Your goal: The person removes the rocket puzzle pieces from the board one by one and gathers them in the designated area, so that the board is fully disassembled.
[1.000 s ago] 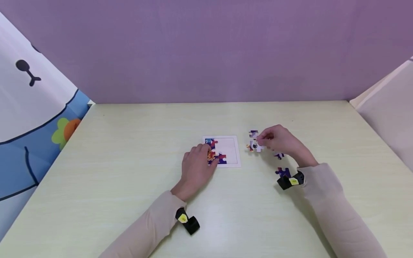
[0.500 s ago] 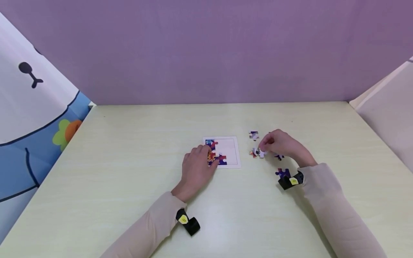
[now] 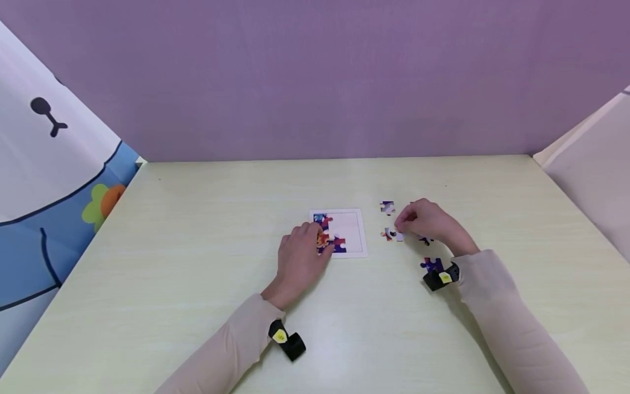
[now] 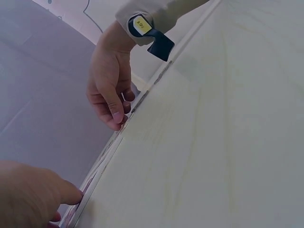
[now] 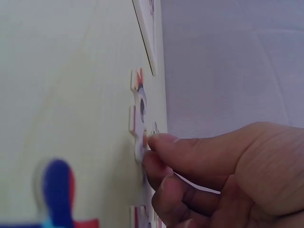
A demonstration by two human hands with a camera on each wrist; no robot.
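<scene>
right hand (image 3: 427,221) pinches puzzle piece (image 3: 392,234)

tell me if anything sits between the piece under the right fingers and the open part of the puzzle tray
Nothing visible does. The right hand pinches a white puzzle piece lying on the table just right of the tray. Only bare tabletop separates them. The left hand rests on the tray's left, filled side.

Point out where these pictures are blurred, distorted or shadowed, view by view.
Head view: even soft light, faint shadows under both arms, table edges splayed by the wide lens. Right wrist view: the puzzle piece at the right hand is fairly sharp, the nearer blue piece is a blur. Left wrist view: the left hand is soft.
</scene>
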